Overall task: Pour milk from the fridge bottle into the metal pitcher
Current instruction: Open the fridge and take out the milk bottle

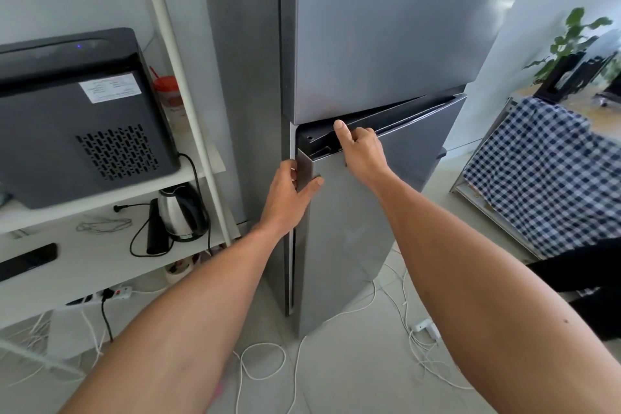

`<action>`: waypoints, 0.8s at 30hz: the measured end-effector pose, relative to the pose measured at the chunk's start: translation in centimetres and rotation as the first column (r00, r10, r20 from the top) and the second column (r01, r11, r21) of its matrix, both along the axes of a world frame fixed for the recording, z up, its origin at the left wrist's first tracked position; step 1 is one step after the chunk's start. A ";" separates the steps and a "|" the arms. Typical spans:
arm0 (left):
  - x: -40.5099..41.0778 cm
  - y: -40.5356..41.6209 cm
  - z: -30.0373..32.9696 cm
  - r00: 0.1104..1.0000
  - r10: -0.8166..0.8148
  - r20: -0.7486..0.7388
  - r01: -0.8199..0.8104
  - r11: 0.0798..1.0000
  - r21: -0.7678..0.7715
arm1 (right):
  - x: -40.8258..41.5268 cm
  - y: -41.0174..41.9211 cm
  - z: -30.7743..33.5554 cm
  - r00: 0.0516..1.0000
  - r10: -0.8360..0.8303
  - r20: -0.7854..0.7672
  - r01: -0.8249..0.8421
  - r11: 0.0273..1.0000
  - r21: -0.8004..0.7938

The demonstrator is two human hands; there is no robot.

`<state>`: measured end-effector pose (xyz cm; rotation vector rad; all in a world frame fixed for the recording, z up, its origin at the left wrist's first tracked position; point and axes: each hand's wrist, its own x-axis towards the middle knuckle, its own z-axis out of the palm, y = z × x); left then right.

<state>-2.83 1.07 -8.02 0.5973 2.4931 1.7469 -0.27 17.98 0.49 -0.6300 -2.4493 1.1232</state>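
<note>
Head view shows the task barely begun; the lower fridge door (353,212) stands ajar by a narrow gap at its left edge, its dark top rim exposed under the upper door (386,27); nothing inside shows yet, so the bottle and the pitcher are both out of sight, the bottle presumably behind this door, the pitcher's place unknown; opening, taking the bottle, finding the pitcher and pouring all look left to do. Left hand (289,195) wraps the door's left edge, thumb on the front face, fingers curled behind the edge and clamped on it; right hand (359,148) rests on the top rim, fingers folded over it, forefinger stretched out along the rim toward the hinge gap; whether that hand grips tightly or just steadies I cannot tell. Door is grey brushed metal, plain front, no handle showing, so the edge is likely the only hold. Kettle (181,212) and a black appliance (77,118) sit on the white shelf (111,191) to the left; white cables (416,339) trail on the floor near the door's swing, a possible snag.
</note>
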 end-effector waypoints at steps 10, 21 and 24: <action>6.2 -0.3 0.9 0.992 -0.124 -0.028 0.106 0.927 -0.359 | 9.8 3.2 1.3 0.989 -0.113 0.100 0.116 0.993 -0.032; 15.0 9.8 1.4 0.913 -0.361 -0.191 0.221 0.830 -0.512 | 22.6 12.6 3.0 0.985 -0.135 0.109 0.143 0.987 -0.071; 17.4 12.8 1.5 0.866 -0.439 -0.238 0.262 0.806 -0.531 | 26.0 15.2 3.1 0.983 -0.157 0.093 0.162 0.985 -0.055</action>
